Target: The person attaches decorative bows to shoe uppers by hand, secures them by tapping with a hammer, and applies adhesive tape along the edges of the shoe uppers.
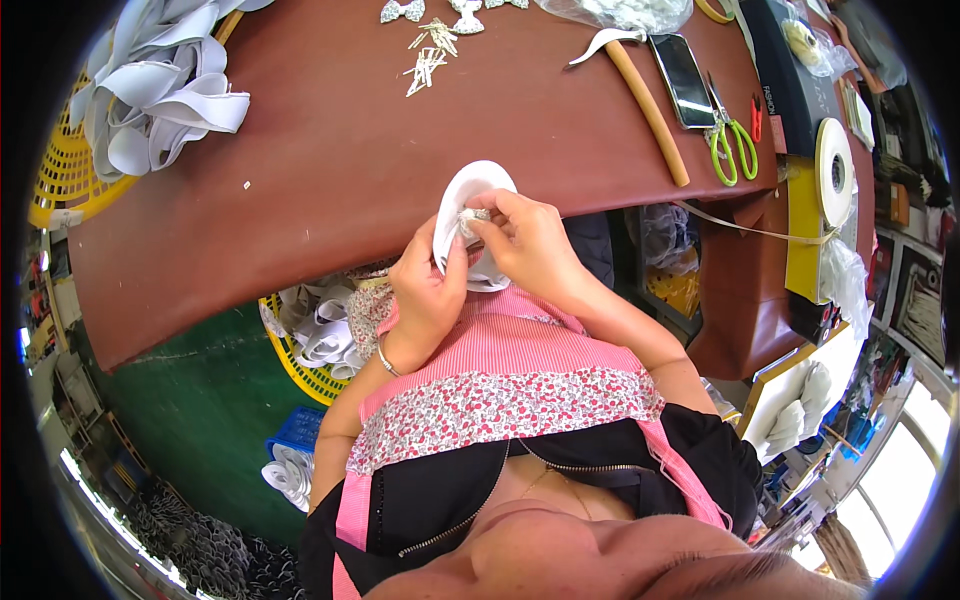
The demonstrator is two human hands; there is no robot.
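Observation:
Just off the table's near edge, both my hands meet at a curved white strap piece (482, 174). My left hand (430, 285) is closed on its lower left side, with the thumb on its inner face. My right hand (532, 245) pinches a small silvery bow (470, 216) against the inside of the curve. Fingers partly cover the bow, and I cannot tell if it is attached. Similar glittery bows (403, 10) lie at the far edge of the brown table (330, 150), beside a loose pile of thin pale sticks (428, 68).
At the right lie a wooden-handled hammer (648, 115), a phone (684, 80), green-handled scissors (733, 150) and a roll of tape (835, 173). A yellow basket (60, 165) holds white strips (150, 85) at the left. Another yellow basket (285, 350) sits below the table.

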